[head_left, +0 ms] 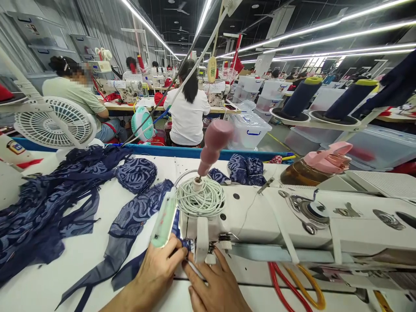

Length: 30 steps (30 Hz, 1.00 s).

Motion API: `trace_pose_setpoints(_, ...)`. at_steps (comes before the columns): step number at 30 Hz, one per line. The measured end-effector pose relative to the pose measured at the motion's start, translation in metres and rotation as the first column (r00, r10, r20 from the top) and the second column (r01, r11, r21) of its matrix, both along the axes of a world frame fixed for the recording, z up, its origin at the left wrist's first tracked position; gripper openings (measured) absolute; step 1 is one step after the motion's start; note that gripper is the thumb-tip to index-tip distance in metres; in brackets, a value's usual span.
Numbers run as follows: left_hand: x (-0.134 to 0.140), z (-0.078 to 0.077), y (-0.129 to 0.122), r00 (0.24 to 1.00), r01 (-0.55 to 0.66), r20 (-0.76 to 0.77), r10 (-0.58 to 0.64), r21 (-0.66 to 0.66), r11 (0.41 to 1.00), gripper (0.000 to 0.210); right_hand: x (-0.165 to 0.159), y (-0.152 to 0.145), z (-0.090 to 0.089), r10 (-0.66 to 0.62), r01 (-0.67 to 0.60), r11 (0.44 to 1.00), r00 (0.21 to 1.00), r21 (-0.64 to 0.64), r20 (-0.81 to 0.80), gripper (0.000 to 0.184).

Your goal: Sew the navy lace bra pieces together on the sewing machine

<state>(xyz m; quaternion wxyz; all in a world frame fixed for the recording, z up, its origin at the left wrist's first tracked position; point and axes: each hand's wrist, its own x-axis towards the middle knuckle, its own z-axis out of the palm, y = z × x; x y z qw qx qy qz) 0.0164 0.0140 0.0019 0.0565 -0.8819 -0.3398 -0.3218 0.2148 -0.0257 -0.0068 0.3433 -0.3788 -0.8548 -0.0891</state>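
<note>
My left hand (159, 262) pinches the edge of a navy fabric piece (176, 225) just left of the needle area of a white sewing machine (256, 216). Close beside it, my right hand (214, 281) lies flat with fingers apart, its fingertips at the presser foot. What lies under these fingertips is mostly hidden by the machine head. A coil of pale cord (200, 197) rests on top of the machine head, with a pink-handled tool (212, 145) standing upright in it. A pale green light strip (164, 219) is fixed at the head's left side.
Patterned navy lace pieces (58, 199) pile up on the left of the white table, near a fan (55, 121). Red-handled and yellow-handled scissors (286, 286) lie at the right. A pink-lidded bottle (312, 167) and navy thread cones (302, 97) stand behind. Co-workers sit ahead.
</note>
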Motion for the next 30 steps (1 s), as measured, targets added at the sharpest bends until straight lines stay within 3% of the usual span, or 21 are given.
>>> trace_pose_setpoints(5,0.001,-0.010,0.006,0.998,0.038,-0.042,-0.041,-0.058,0.998,0.028,-0.002,-0.001,-0.003,0.016,-0.016,1.000,1.000,0.009,-0.010,0.029)
trace_pose_setpoints(9,0.005,-0.009,0.000,0.998,0.051,-0.029,-0.051,-0.008,0.999,0.030,0.001,-0.003,-0.002,0.046,-0.046,0.999,0.998,-0.009,-0.039,0.027)
trace_pose_setpoints(13,0.009,-0.002,-0.014,1.000,-0.001,-0.022,0.003,0.088,0.996,0.035,0.011,0.000,0.014,0.022,-0.051,0.977,0.990,-0.208,-0.138,0.022)
trace_pose_setpoints(15,0.011,0.000,-0.018,0.999,-0.009,-0.042,0.014,0.118,0.993,0.031,0.015,0.004,0.023,-0.027,-0.010,0.944,0.994,-0.330,-0.106,0.028)
trace_pose_setpoints(17,0.010,0.001,-0.019,0.997,0.006,-0.080,0.005,0.137,0.991,0.032,0.017,0.009,0.028,-0.015,0.006,0.932,1.000,-0.363,-0.024,0.031)
trace_pose_setpoints(19,0.006,0.002,-0.019,0.997,0.032,-0.072,-0.025,0.094,0.995,0.036,0.017,0.013,0.027,0.027,-0.014,0.951,0.999,-0.308,0.037,0.030)
trace_pose_setpoints(24,-0.012,-0.001,-0.017,0.995,0.094,0.000,-0.096,-0.202,0.975,0.041,0.014,0.011,0.009,0.014,-0.009,0.998,0.997,-0.067,0.079,0.040)
trace_pose_setpoints(30,-0.020,0.003,-0.003,0.988,0.099,-0.093,-0.120,-0.205,0.974,0.048,0.012,0.015,0.007,-0.047,0.050,0.999,0.985,-0.015,0.163,0.043)
